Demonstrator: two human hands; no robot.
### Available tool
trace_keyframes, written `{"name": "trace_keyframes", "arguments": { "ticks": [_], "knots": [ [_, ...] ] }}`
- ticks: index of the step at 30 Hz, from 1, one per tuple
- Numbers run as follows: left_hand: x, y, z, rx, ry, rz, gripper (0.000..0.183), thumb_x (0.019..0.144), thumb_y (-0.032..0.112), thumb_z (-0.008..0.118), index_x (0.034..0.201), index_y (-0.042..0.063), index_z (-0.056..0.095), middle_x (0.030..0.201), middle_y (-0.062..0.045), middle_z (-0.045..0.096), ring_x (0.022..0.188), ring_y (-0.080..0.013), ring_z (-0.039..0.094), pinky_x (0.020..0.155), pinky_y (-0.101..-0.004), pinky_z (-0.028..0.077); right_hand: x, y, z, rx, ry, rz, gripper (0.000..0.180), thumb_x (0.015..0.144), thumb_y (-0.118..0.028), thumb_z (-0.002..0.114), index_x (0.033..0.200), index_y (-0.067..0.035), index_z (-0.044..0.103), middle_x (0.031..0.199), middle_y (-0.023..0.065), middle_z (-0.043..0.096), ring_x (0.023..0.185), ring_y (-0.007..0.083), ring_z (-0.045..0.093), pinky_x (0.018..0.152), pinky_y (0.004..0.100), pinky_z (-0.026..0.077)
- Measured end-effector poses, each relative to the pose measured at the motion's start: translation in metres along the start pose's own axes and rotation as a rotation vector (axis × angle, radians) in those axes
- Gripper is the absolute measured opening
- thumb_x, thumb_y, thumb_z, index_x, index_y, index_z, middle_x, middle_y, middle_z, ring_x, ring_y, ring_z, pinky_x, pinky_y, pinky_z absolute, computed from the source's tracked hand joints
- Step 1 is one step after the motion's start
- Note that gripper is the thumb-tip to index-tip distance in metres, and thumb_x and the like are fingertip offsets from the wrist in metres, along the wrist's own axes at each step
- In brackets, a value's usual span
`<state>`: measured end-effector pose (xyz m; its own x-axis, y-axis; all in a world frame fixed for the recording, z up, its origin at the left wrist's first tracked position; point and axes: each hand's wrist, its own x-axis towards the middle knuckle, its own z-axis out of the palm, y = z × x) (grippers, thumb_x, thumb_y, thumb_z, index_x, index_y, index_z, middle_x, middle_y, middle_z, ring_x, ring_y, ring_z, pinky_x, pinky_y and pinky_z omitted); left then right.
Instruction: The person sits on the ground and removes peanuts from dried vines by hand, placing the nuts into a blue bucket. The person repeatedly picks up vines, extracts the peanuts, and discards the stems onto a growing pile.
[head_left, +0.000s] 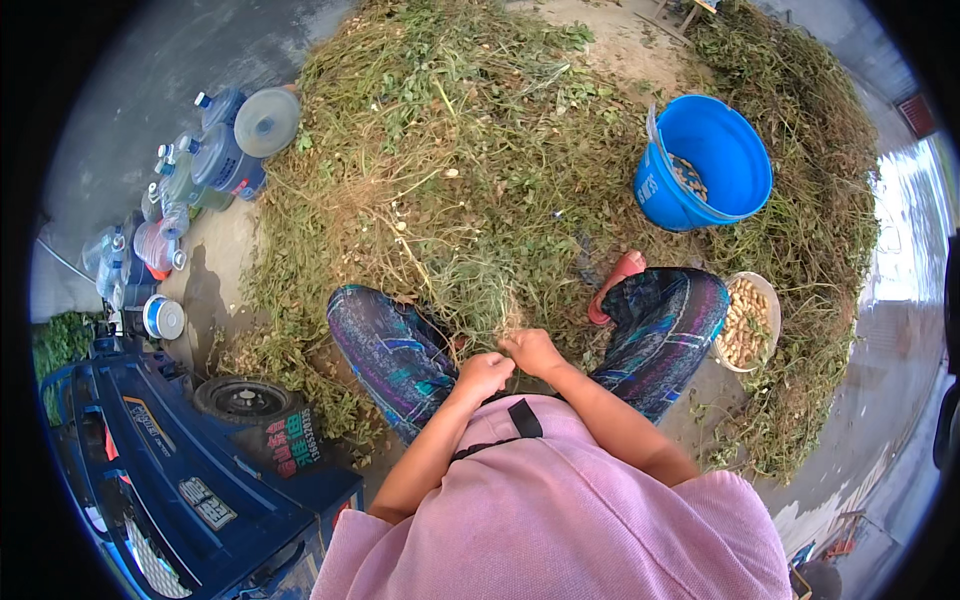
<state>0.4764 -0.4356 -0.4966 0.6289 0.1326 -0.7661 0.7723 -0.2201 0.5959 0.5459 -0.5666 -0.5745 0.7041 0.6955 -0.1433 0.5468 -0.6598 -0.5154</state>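
In front of my waist my two hands are close together. My right hand (534, 351) is closed at the root end of a bunch of peanut plants (480, 289), whose green stems spread away from me between my knees. My left hand (484, 373) is curled beside it, fingertips near the right hand's fingers; whatever it may hold is hidden. By my right knee stands a pale round tub (748, 321) full of unshelled peanuts (742, 315). Farther off on the right is a blue bucket (701, 161), tilted in view, with some peanuts (686, 178) low inside.
A wide heap of pulled plants (420, 135) covers the ground ahead, with another along the right (810, 187). Large plastic water bottles (225, 161) line the left wall. A blue motor tricycle (180, 465) with a black wheel (246, 397) is parked at my left.
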Motion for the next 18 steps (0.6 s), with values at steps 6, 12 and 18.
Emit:
{"name": "trace_keyframes", "arguments": {
  "ticks": [6, 12, 18],
  "knots": [
    [-0.010, 0.011, -0.016, -0.507, -0.137, -0.044, 0.027, 0.085, 0.016, 0.055, 0.108, 0.005, 0.057, 0.058, 0.000, 0.049, 0.044, -0.0066, 0.039, 0.037, -0.0210, 0.027, 0.008, 0.048, -0.009, 0.194, 0.034, 0.431, 0.017, 0.080, -0.011, 0.054, 0.089, 0.001, 0.064, 0.083, 0.0181, 0.065, 0.075, 0.0313, 0.064, 0.067, 0.0416, 0.051],
    [-0.018, 0.020, -0.057, -1.206, -0.514, 0.089, 0.048, 0.088, 0.019, 0.048, 0.134, 0.009, 0.040, 0.070, -0.006, 0.059, 0.043, -0.0102, 0.041, 0.038, -0.0222, 0.033, 0.010, 0.056, -0.036, 0.077, -0.461, 0.549, 0.028, 0.082, -0.021, 0.059, 0.098, 0.002, 0.063, 0.098, 0.0252, 0.061, 0.092, 0.0357, 0.061, 0.077, 0.0448, 0.049],
    [-0.013, 0.033, -0.077, -1.273, -0.144, 0.123, 0.022, 0.089, 0.023, 0.052, 0.104, 0.008, 0.059, 0.082, -0.006, 0.064, 0.067, -0.0157, 0.058, 0.049, -0.0240, 0.042, -0.002, 0.022, -0.074, 0.119, 0.142, 0.391, 0.042, 0.080, -0.021, 0.062, 0.115, -0.001, 0.051, 0.112, 0.0240, 0.052, 0.102, 0.0376, 0.053, 0.085, 0.0430, 0.045]
  ]
}}
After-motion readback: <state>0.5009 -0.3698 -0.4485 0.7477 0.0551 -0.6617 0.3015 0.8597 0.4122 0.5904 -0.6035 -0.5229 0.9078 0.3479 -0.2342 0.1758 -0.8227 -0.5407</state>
